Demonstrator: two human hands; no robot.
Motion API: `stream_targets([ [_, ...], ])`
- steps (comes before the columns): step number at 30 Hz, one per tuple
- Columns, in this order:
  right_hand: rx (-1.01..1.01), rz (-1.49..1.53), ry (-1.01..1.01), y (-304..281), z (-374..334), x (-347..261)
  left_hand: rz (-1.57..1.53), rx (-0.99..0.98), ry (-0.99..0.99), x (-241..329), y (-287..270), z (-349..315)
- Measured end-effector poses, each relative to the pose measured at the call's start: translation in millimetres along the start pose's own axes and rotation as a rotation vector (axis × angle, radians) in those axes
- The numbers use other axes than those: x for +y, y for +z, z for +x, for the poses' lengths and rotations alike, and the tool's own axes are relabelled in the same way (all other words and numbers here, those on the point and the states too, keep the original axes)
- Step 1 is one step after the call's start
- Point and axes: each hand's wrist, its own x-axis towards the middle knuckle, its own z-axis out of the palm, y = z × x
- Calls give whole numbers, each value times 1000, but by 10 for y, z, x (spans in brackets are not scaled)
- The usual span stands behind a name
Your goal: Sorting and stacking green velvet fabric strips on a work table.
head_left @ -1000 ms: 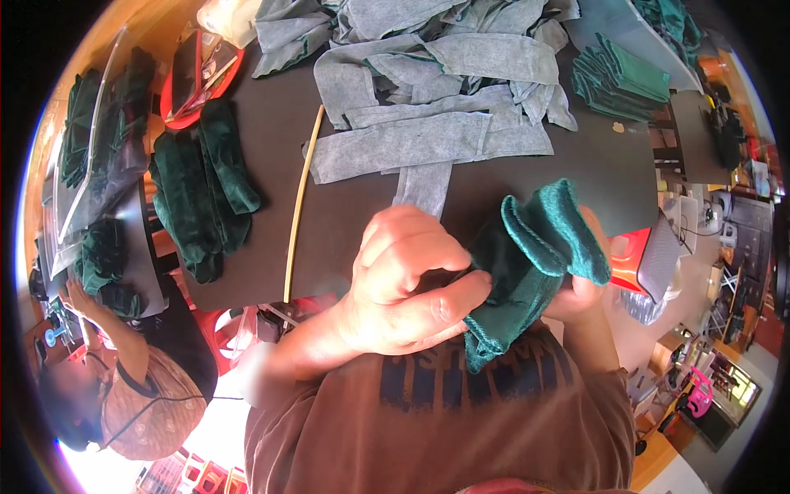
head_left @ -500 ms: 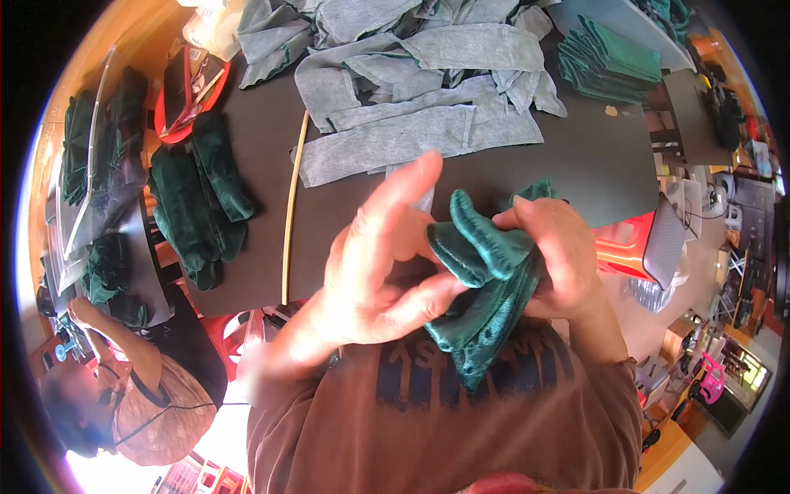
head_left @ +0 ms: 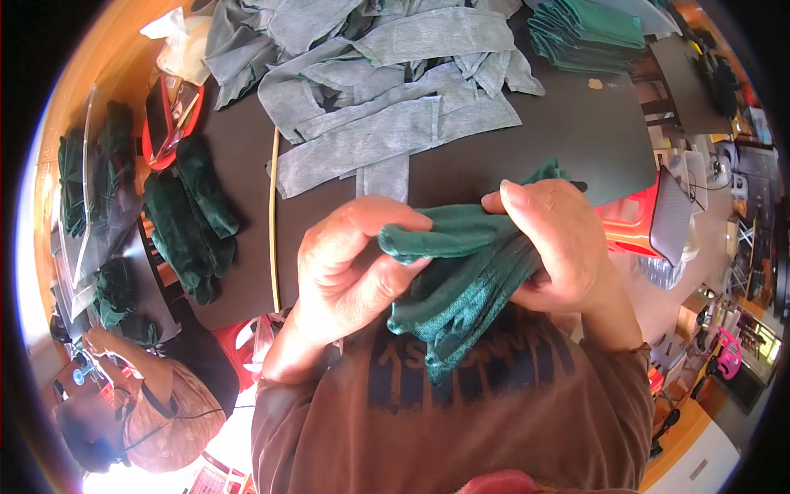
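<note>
Both my hands hold one dark green velvet cloth point(head_left: 461, 280) in front of my chest, over the near edge of the black table point(head_left: 576, 140). My left hand point(head_left: 350, 267) pinches its left end between thumb and fingers. My right hand point(head_left: 559, 247) grips the bunched right part, and the loose end hangs down against my brown shirt. A heap of grey fabric strips point(head_left: 387, 90) lies on the table just beyond my hands.
A stack of folded green cloths point(head_left: 588, 29) sits at the table's far right. Loose green cloths point(head_left: 193, 214) and a clear plastic bag point(head_left: 95, 206) lie at the left, beside a thin wooden stick point(head_left: 272, 222). Another person point(head_left: 140, 403) crouches at lower left. A red stool point(head_left: 638, 222) stands at the right.
The green cloth has been drawn out sideways between my hands; my left hand shifted from covering the cloth to pinching its left end, and my right hand rose to grip the other part.
</note>
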Motion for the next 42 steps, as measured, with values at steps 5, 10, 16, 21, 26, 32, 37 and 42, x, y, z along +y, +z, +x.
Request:
stream_targets([
  [5, -96, -121, 33, -187, 39, 5, -59, 137, -194, -21, 77, 43],
  [10, -284, -193, 118, -465, 129, -34, -65, 264, -26, 105, 101, 146],
  [16, -386, -280, 201, -563, 174, 60, 627, -225, 248, 384, 435, 400],
  [21, -210, -205, 264, -605, 21, 320, 968, -259, 211, 185, 881, 650],
  [26, -249, -228, 350, -864, -97, 398, 934, -318, 269, 1, 923, 958],
  [32, -225, -284, 318, -1255, -220, 634, 885, -510, 212, 24, 1034, 1355],
  [37, -323, -314, 463, -1378, -333, 867, 881, -517, 320, -210, 1286, 1551],
  [42, -213, -408, 281, -1082, -683, 1409, 1023, -599, 243, -545, 1476, 1566],
])
